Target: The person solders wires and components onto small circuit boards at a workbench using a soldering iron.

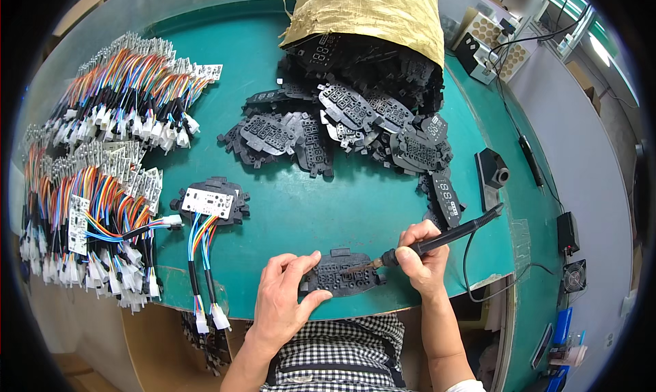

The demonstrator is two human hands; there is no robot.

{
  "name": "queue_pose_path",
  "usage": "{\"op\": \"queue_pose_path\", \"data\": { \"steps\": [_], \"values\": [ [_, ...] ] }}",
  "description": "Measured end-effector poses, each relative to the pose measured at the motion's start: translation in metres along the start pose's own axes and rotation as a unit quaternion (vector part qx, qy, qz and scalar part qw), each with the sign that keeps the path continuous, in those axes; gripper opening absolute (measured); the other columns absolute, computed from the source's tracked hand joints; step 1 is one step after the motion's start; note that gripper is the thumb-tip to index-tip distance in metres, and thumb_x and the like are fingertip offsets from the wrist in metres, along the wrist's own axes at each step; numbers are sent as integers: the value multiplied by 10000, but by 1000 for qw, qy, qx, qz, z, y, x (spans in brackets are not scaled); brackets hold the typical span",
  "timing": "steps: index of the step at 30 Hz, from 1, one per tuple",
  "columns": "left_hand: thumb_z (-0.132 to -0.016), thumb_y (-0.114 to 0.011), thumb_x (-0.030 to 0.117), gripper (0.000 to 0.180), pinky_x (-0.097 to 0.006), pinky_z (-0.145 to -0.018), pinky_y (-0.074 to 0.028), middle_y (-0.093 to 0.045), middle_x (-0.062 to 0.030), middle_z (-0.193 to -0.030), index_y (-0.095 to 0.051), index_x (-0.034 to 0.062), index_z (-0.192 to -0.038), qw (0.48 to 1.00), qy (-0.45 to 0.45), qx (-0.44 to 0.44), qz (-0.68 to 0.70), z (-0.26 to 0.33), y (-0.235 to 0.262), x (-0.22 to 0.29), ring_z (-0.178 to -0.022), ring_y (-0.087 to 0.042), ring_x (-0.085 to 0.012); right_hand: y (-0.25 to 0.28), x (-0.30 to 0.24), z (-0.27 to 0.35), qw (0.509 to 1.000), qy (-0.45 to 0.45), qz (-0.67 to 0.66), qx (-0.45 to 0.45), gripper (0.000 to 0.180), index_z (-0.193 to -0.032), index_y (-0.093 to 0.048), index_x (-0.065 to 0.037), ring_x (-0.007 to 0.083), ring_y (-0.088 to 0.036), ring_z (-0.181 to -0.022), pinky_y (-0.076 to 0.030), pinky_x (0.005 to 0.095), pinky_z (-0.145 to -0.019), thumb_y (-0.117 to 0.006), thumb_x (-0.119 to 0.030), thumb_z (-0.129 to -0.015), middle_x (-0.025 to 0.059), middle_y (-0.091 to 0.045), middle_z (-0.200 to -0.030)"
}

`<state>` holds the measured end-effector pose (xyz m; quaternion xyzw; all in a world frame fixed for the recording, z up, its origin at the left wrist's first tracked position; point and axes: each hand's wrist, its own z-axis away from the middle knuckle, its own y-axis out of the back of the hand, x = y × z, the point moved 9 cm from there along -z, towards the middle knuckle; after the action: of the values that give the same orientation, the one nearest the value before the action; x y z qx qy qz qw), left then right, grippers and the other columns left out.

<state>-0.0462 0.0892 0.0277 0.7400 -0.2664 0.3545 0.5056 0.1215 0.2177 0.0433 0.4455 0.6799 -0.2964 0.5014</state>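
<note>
A black plastic panel housing lies flat near the table's front edge. My left hand grips its left end between thumb and fingers. In my right hand is a soldering iron, its handle in my closed fingers. The iron slants down to the left, and its tip is at the openings in the middle of the housing; whether it touches cannot be seen. Left of my hands lies another black housing, with a white circuit board on top and coloured wires ending in white connectors.
Many wired boards are piled at the left. A yellow woven sack spills black housings across the back. An iron stand stands at the right; the iron's cable loops below it. A small fan is farther right.
</note>
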Motion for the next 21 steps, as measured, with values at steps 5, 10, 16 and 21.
{"op": "queue_pose_path", "data": {
  "steps": [5,10,16,21],
  "values": [
    [-576,-771,48,561,-320,-849,-506,-467,-113,-1046,-535,28,-1085,1000,12,-4,-17,-6,1,-6,-941,-552,-222,-3,7,-5,1000,-2,-2,-19,169,-720,-499,-44,38,-396,-533,-299,197,-466,-663,-82,-703,-28,-478,-613],
    [-541,-779,53,564,-310,-837,-496,-482,-118,-1024,-557,22,-1058,1000,-23,0,-19,-22,-6,14,-944,-539,-228,15,-10,-16,999,-3,31,-17,159,-722,-517,-40,66,-436,-540,-348,220,-485,-665,-96,-701,-11,-493,-620],
    [-649,-717,111,447,-388,-859,-398,-527,-164,-1028,-566,31,-1062,1000,4,20,-14,-7,13,18,-978,-490,-327,18,-16,-13,1000,20,-21,-5,151,-804,-512,-40,69,-424,-596,-338,226,-533,-637,-114,-762,-25,-459,-702],
    [-655,-722,157,404,-381,-856,-399,-559,-152,-1036,-578,47,-1015,997,-69,-11,-45,7,3,23,-976,-483,-320,139,-32,27,942,93,-72,313,111,-805,-494,-87,34,-402,-527,-319,187,-459,-603,-109,-801,-38,-445,-662]
  ]
}}
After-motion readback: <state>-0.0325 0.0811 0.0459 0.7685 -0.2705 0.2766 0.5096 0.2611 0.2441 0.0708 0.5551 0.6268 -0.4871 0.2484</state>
